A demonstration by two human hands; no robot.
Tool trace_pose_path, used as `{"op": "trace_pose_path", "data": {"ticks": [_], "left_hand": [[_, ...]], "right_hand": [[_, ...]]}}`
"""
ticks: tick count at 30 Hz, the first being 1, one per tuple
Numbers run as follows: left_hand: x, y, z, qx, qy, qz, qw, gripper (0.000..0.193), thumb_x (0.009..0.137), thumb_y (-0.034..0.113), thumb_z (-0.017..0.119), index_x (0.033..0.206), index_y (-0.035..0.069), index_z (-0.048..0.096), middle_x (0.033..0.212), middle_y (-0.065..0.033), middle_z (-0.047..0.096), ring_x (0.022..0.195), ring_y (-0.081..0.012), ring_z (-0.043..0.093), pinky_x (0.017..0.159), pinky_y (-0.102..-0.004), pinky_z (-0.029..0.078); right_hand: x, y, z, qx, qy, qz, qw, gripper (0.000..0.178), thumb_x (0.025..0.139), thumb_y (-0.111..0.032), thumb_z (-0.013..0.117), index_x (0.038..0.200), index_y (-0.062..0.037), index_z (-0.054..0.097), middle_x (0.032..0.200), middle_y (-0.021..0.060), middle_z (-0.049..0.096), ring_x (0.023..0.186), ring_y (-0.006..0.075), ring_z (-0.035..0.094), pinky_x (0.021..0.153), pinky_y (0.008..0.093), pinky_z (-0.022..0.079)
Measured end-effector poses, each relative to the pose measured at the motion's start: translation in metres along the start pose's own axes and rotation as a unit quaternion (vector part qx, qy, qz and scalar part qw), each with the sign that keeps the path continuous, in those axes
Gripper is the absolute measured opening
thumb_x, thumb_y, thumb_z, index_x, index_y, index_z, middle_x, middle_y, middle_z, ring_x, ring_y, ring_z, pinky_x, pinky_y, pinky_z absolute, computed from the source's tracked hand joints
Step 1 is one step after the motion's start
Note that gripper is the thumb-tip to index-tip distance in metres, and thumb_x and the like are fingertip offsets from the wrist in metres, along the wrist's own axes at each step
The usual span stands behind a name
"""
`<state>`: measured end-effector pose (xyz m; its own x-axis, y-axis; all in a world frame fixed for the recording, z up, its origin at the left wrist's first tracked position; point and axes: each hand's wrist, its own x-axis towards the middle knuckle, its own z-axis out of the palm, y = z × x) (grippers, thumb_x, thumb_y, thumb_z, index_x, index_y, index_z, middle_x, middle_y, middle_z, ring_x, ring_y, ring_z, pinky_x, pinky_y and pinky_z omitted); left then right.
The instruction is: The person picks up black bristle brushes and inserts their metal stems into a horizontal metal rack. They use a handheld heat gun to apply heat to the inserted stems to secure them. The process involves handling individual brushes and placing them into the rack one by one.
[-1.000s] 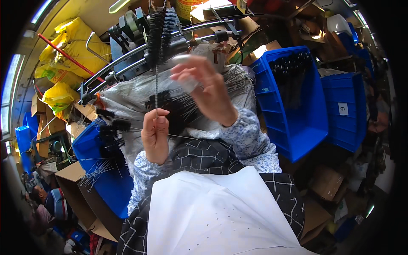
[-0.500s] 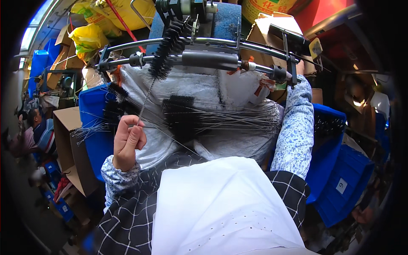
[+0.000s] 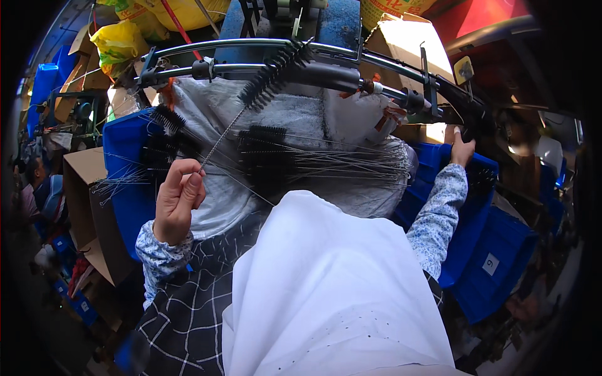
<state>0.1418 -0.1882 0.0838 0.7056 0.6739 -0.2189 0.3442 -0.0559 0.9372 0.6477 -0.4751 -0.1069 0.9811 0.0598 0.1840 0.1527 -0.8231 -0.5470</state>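
Note:
My left hand [image 3: 180, 202] pinches the twisted wire stem of a bottle brush [image 3: 276, 76] between thumb and fingers. Its black spiral bristles point up and right, overlapping the metal rods of the machine [image 3: 326, 74]. At the right, my right hand [image 3: 463, 150] is closed at the lower end of a black machine part [image 3: 471, 108]; its fingers are partly hidden, so what they grip is unclear. Between my arms, a bundle of black brushes [image 3: 263, 160] lies on a pale cloth-like sheet [image 3: 219, 213], wire stems toward the right.
More brushes [image 3: 164, 147] hang over a blue bin [image 3: 116, 135] on the left, beside an open cardboard box [image 3: 88, 207]. Blue bins [image 3: 495, 250] stand at the right. A carton [image 3: 414, 47] and yellow bags [image 3: 119, 44] are behind. A person [image 3: 41, 182] sits far left.
My right hand has come back toward me and to the right from behind the rods, the black part now lower beside it. The brush head has shifted right and tilts more; my left hand still pinches its stem.

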Motion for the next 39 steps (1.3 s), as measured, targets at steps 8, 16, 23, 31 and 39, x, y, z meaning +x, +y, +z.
{"op": "trace_pose_path", "data": {"ticks": [8,16,23,31,39], "left_hand": [[-0.022,-0.013,0.001,0.036,-0.043,0.016,0.998,0.012,0.088,0.013,0.043,0.089,0.002,0.048,0.051,0.0020,0.036,0.047,-0.0046,0.032,0.043,-0.0197,0.025],[-0.035,-0.009,0.007,0.169,-0.007,0.125,0.978,0.008,0.084,0.005,0.049,0.089,0.000,0.052,0.060,-0.0044,0.047,0.049,-0.0073,0.039,0.046,-0.0194,0.034],[-0.051,-0.017,-0.010,0.233,0.059,0.226,0.944,0.012,0.081,0.004,0.053,0.090,-0.002,0.056,0.069,-0.0100,0.058,0.054,-0.0098,0.051,0.050,-0.0190,0.039],[-0.064,-0.020,-0.018,0.224,0.085,0.209,0.948,0.012,0.080,0.002,0.055,0.090,-0.003,0.057,0.068,-0.0101,0.058,0.056,-0.0096,0.053,0.051,-0.0185,0.041],[-0.063,-0.020,-0.017,0.222,0.092,0.238,0.941,0.013,0.077,0.000,0.057,0.089,-0.004,0.058,0.066,-0.0103,0.059,0.056,-0.0093,0.055,0.050,-0.0182,0.042]], "right_hand": [[-0.148,0.021,-0.176,0.084,0.088,0.118,0.986,0.033,0.076,-0.021,0.062,0.095,0.0037,0.051,0.069,0.0097,0.056,0.053,0.0141,0.055,0.047,0.0238,0.047],[-0.240,-0.095,-0.246,0.345,-0.016,-0.090,0.934,0.020,0.074,-0.003,0.054,0.093,0.0030,0.049,0.071,0.0079,0.051,0.056,0.0131,0.049,0.052,0.0249,0.042],[-0.249,-0.141,-0.223,0.340,0.000,-0.193,0.920,0.021,0.074,-0.004,0.051,0.093,0.0060,0.050,0.073,0.0103,0.054,0.057,0.0150,0.049,0.052,0.0242,0.041],[-0.245,-0.138,-0.205,0.406,-0.114,-0.211,0.882,0.037,0.072,0.002,0.058,0.106,0.0067,0.043,0.089,0.0154,0.056,0.062,0.0157,0.057,0.054,0.0250,0.048],[-0.249,-0.143,-0.204,0.392,-0.060,-0.200,0.896,0.035,0.071,0.003,0.058,0.104,0.0070,0.044,0.085,0.0134,0.057,0.065,0.0153,0.057,0.055,0.0249,0.047]]}}
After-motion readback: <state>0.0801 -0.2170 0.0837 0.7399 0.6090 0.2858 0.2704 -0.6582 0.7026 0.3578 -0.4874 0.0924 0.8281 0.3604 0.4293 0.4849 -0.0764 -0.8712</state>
